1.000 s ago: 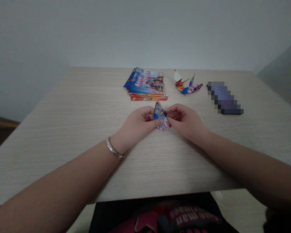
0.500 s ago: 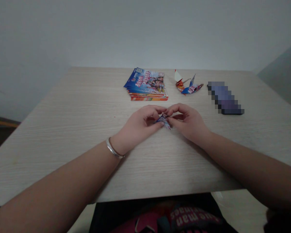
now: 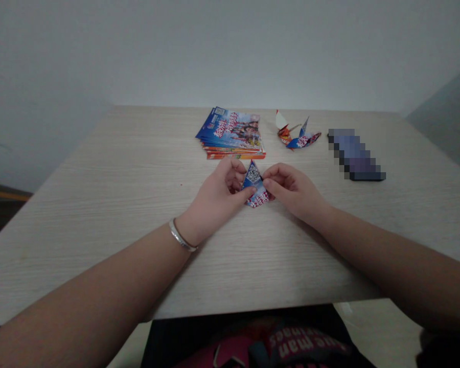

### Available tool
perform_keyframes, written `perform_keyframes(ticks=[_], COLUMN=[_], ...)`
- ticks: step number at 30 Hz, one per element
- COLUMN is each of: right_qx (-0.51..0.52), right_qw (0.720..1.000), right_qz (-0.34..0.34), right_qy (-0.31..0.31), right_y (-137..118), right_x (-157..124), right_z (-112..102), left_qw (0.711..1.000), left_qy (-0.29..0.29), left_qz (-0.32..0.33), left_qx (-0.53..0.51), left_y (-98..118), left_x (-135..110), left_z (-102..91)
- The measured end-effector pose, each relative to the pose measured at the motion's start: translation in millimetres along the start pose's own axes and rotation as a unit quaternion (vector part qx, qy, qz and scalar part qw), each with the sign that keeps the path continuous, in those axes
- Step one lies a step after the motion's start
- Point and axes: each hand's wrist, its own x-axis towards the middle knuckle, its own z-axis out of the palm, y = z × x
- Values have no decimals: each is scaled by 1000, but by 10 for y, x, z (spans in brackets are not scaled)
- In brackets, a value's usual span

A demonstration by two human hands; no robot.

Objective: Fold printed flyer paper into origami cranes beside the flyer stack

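Note:
A small folded piece of printed paper [image 3: 256,185], blue with red-and-white lettering and a code pattern near its pointed top, is held between my two hands over the table. My left hand [image 3: 226,188] grips its left side, with the thumb lying across the front. At its right edge, my right hand [image 3: 291,188] pinches the paper between thumb and fingers. The back of the paper and some fingertips behind it are hidden.
Beyond my hands lies a fanned stack of printed leaflets [image 3: 230,128] on the pale table [image 3: 111,204]. To its right stand an orange folded paper crane [image 3: 283,134] and a blue one [image 3: 301,142]. A blurred-out dark phone-like slab [image 3: 356,156] lies farther right.
The folded paper now shows a broader, kite-shaped face with its point upward; before, it looked narrow and bunched. My left fingers have drawn back from my right ones.

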Motion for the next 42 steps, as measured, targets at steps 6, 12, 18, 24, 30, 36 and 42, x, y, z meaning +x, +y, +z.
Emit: perform_keyframes(ticks=[6, 12, 18, 24, 30, 36, 42], right_qx=[-89, -132, -270, -401, -496, -552, -584], right_qw=[996, 991, 963, 907, 844, 811, 794], right_qz=[7, 6, -5, -129, -201, -180, -152], right_qy=[14, 21, 8, 2, -35, -66, -73], right_y=[26, 53, 64, 70, 60, 5, -24], right_x=[20, 63, 91, 101, 102, 87, 57], right_z=[-16, -56, -105, -132, -151, -153, -115], left_qw=[998, 979, 896, 874, 835, 786, 773], left_qy=[-8, -42, -43, -33, -81, -80, -77], left_qz=[-41, -13, 57, 67, 96, 121, 134], left_qx=[47, 200, 438, 480, 535, 601, 616], left_y=[-45, -37, -8, 8, 60, 163, 160], left_x=[10, 42, 35, -10, -51, -116, -135], left_z=[-18, -49, -59, -30, -15, 42, 69])
